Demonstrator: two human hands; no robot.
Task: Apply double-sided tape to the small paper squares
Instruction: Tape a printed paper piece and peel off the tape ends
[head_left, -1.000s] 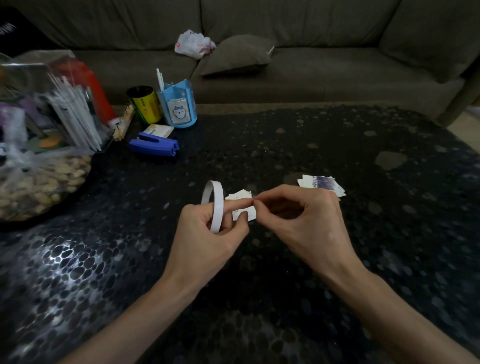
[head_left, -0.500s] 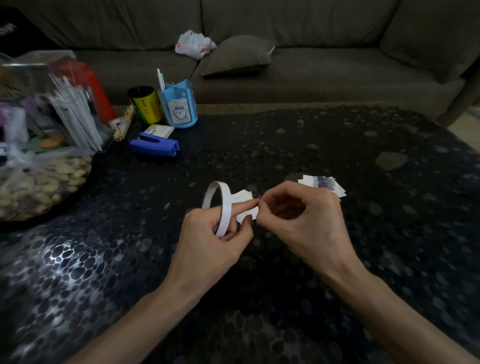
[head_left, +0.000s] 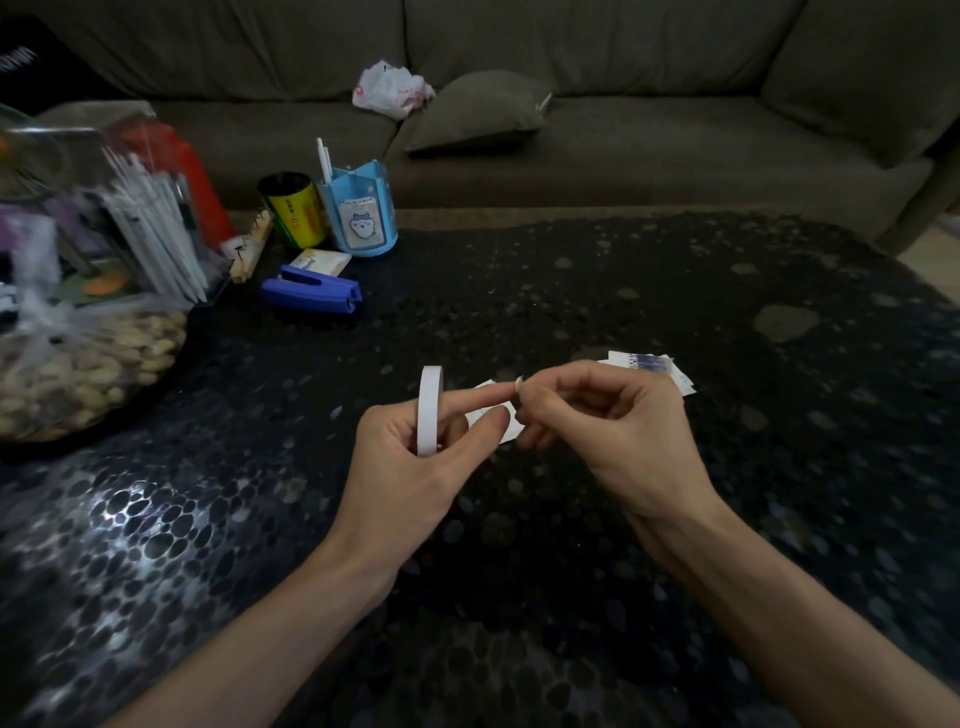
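Far left, cut by the frame edge: clear bag of peanuts (head_left: 88, 364), and behind it a clear container of white sticks (head_left: 150, 228), contents blurred. Next: yellow-and-black can (head_left: 293, 210), print illegible; blue pen holder (head_left: 358, 213) just beside it; blue stapler (head_left: 311, 296) lying in front of both on the dark pebble-patterned table (head_left: 571, 291). Centre: left hand (head_left: 410, 467), lower fingers curled round an upright white tape roll (head_left: 429, 405), the roll's lower arc hidden in the palm; forefinger stretched right, thumb beneath it, a small paper square (head_left: 498, 423) between them, mostly covered. Right hand (head_left: 613, 431), thumb and forefinger pinching the square's right edge beside the left forefinger tip; whether a tape end lies there too cannot be made out. Behind the right knuckles: a small pile of paper squares (head_left: 644, 362) on the table, partly hidden. Rear: olive sofa (head_left: 675, 130) with cushion (head_left: 483, 111) and crumpled plastic bag (head_left: 389, 88).
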